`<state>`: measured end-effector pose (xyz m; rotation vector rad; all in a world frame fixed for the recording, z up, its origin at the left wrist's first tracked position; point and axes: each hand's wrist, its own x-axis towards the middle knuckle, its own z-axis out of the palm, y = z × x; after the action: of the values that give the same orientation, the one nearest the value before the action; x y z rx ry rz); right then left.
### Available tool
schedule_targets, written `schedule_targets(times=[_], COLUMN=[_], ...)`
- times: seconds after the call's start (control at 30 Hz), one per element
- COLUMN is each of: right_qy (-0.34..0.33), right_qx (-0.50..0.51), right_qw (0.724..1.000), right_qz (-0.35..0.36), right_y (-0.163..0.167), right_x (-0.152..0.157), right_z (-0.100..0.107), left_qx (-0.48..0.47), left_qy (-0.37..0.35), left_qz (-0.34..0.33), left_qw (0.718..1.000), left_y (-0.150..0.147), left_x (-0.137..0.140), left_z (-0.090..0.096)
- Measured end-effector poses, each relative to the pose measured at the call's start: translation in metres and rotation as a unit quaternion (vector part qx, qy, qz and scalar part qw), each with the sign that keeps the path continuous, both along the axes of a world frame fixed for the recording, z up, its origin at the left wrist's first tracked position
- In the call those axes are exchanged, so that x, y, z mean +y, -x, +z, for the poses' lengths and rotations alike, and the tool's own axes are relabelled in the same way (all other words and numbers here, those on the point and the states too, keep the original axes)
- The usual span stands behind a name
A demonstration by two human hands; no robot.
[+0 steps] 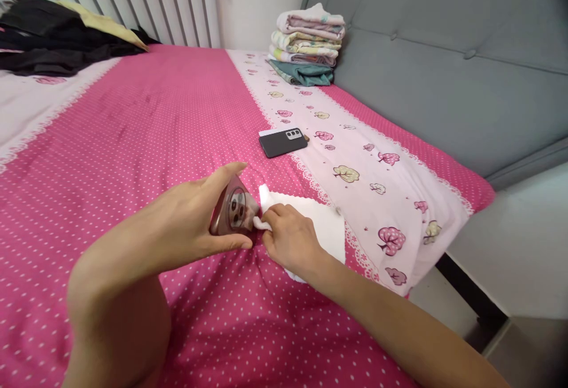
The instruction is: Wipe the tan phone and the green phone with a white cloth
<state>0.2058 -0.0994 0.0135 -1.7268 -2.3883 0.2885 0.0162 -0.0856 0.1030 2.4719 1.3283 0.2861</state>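
My left hand [190,216] grips a reddish phone [236,207] by its edges, thumb on one side and fingers on the other. Its back, with a round camera ring, faces up toward me. My right hand [290,237] is closed in a pinch on a twisted bit of white cloth [262,223], which reaches the phone's lower right corner. Under that hand a white sheet of cloth [326,219] with a wavy edge lies on the bed, partly covered by my fingers and wrist.
A dark phone [283,143] lies on the pink dotted bedspread [177,104], over a pale flat item. Folded cloths [308,45] are stacked against the grey headboard [421,39]. Dark clothes [57,39] lie at the far left, before a white radiator [146,3].
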Motion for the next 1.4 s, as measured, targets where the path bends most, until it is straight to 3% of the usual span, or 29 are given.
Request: schedule_targets(times=[0.27,0.5,1.4], right_qy=[-0.038,-0.032,-0.031], right_qx=[-0.048,-0.071,-0.071], right_qw=[0.997,0.997,0.997], right_qz=[-0.045,-0.014,-0.016], right_y=[-0.017,-0.013,-0.011], right_x=[0.013,0.013,0.013], right_z=[-0.004,-0.008,-0.009], left_qx=[0.021,0.024,0.018], left_qy=[-0.018,-0.013,-0.003], left_qz=[-0.006,-0.002,0.002], left_qw=[1.0,1.0,1.0], left_y=[0.003,0.003,0.003], left_x=[0.001,0.0,0.0], left_z=[-0.002,-0.001,-0.002])
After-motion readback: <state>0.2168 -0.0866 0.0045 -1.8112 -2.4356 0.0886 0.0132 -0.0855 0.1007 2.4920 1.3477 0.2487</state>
